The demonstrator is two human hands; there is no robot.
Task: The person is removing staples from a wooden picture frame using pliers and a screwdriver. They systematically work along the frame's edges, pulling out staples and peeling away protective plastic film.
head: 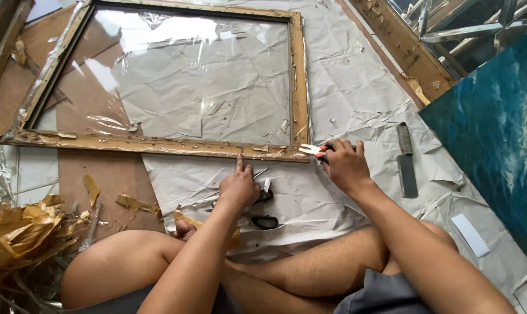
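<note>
Starting at the left edge, a heap of crumpled gold foil scraps (25, 229) lies on the floor beside the person's bent left knee. Above it, brown board (109, 174) and pale tile are partly exposed. A large gilded wooden frame (159, 145) lies flat on the floor, tilted slightly, with its lower rail running from the left side toward the centre. Loose clear plastic film (176, 40) covers its opening, and crumpled grey paper (356, 87) shows through it and spreads across the floor to the right.

Just below the lower rail, the left hand (239, 187) rests on the paper. Its index finger is extended upward with the tip touching or almost touching the rail edge; the other fingers are curled loosely and grip nothing visible. Black-handled scissors (264, 221) lie on the paper directly beneath this hand, partly hidden by it.

Near the frame's lower right corner, the right hand (345, 166) is closed around a pair of pliers with orange handles (313, 150). The metal nose of the pliers points left and meets the corner of the frame; whether it pinches anything there cannot be told.

Further right, a flat metal blade tool (406, 163) lies on the paper, well apart from the right hand. A small white strip (470, 234) lies lower right. A blue-green painted panel (496, 134) fills the right edge, with mirrored framing (461, 29) above it
</note>
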